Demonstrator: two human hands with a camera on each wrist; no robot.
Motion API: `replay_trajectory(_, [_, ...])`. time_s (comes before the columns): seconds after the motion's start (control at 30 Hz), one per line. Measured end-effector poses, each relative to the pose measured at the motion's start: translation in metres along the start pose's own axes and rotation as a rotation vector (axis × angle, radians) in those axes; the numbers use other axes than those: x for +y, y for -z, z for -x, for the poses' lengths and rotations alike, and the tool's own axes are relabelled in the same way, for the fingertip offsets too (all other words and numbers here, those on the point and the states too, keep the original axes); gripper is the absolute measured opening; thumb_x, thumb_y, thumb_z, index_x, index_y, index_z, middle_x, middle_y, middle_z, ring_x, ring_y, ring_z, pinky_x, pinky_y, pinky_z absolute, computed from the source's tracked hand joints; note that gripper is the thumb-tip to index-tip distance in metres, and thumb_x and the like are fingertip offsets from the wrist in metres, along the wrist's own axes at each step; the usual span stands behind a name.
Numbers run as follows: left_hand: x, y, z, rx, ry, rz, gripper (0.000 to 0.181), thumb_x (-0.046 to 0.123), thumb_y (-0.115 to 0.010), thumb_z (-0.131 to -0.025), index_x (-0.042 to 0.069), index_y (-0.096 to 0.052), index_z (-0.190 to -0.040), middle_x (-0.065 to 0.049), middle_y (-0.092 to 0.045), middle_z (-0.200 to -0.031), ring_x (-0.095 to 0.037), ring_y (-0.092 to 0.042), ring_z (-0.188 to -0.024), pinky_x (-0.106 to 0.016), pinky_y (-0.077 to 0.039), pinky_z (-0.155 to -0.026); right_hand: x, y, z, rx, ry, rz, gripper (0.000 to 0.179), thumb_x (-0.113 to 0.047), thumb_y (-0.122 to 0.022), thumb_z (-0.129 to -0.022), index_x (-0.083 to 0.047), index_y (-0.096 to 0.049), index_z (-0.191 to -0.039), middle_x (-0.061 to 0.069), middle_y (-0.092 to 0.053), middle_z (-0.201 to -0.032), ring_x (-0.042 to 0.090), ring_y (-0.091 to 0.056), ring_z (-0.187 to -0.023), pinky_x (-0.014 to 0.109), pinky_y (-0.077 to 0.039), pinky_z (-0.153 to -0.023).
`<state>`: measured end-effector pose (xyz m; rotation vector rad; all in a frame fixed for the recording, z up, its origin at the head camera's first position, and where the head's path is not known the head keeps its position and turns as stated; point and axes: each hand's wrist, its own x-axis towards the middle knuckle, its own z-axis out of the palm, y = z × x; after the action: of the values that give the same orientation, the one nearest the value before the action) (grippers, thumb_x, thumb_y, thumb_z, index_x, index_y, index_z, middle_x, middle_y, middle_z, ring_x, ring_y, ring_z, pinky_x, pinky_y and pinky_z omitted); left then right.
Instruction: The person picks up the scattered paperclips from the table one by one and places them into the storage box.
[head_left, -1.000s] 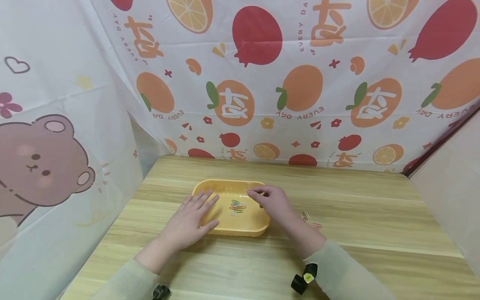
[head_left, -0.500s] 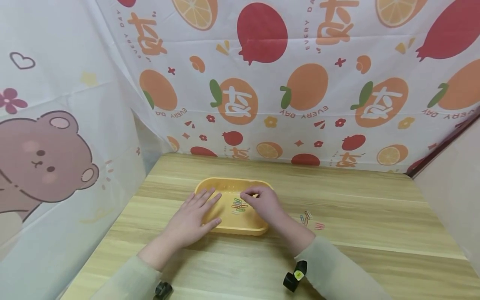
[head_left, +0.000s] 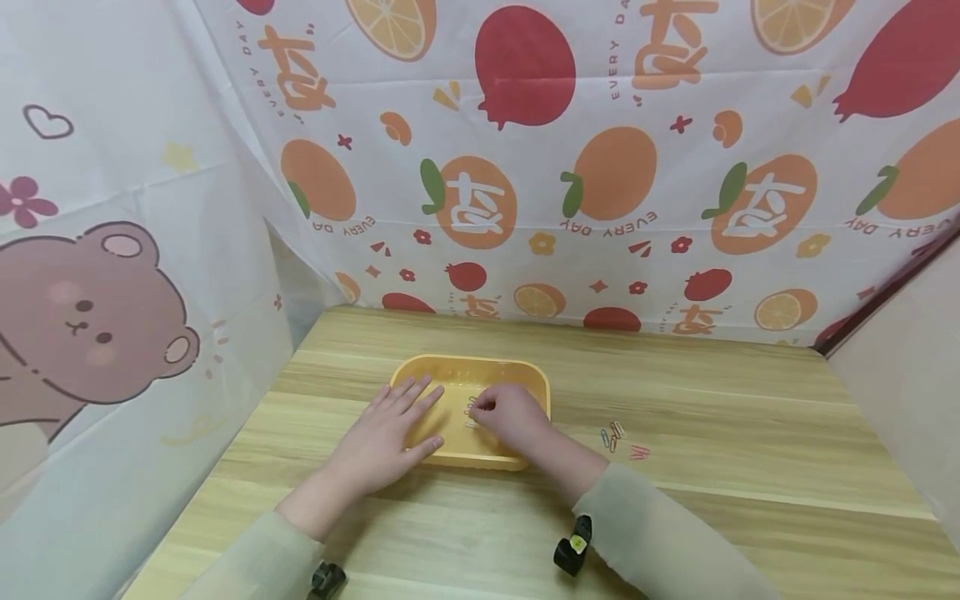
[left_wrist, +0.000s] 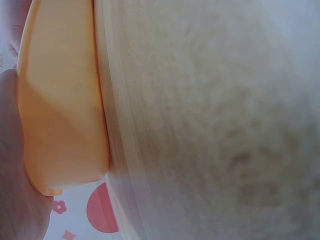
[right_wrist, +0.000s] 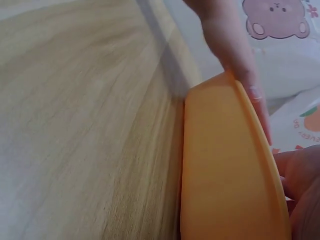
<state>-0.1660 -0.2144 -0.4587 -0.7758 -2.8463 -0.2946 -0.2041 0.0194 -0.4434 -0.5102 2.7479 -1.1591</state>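
Note:
A shallow yellow tray (head_left: 442, 460) rests on the wooden table, with several small coloured paper clips (head_left: 470, 425) on its floor. My left hand (head_left: 382, 437) lies spread over the tray's left side, its fingers straight and reaching past the rim. In the left wrist view, part of that hand (left_wrist: 22, 215) touches the outer wall of the tray (left_wrist: 62, 115). My right hand (head_left: 513, 415) is inside the tray, thumb and forefinger pinching at a paper clip among the others. Its fingertips largely hide that clip. The right wrist view shows the right hand (right_wrist: 305, 175) beyond the rim.
Right of the tray, several more paper clips (head_left: 613, 435) lie loose on the table (head_left: 712, 425), with pink ones (head_left: 639, 452) close by. A fruit-print cloth (head_left: 525, 250) hangs behind the table, and a bear-print cloth (head_left: 90, 317) hangs at the left.
My right hand has moved left and lower, from the tray's right side to the clips, now covering most of them. The left hand stays on the tray.

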Motion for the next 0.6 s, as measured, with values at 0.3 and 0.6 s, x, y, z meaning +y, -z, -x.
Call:
replay_trajectory(0.3, [0.0,0.0,0.0,0.006,-0.011,-0.007,0.072,0.062,-0.047,-0.097,0.022,-0.034,-0.156,-0.008,-0.03,-0.161,-0.033,-0.024,-0.148,-0.057,-0.019,-0.119,-0.003,-0.015,-0.005,-0.108,-0.043,0.276,0.019,-0.025,-0.074,-0.085,-0.022,-0.069,-0.068,-0.012,-0.065,-0.078,0.006,-0.056,-0.07,0.027,-0.049,-0.067])
replay_trajectory(0.6, [-0.001,-0.001,-0.001,0.006,-0.009,-0.005,0.072,0.063,-0.046,-0.097,0.023,-0.033,-0.156,-0.008,-0.029,-0.161,-0.033,-0.023,-0.148,-0.056,-0.018,-0.119,-0.006,-0.018,-0.007,-0.141,-0.095,0.37,0.022,-0.024,-0.074,-0.084,-0.022,-0.065,-0.063,-0.01,-0.058,-0.066,0.009,-0.052,-0.062,0.028,-0.046,-0.058])
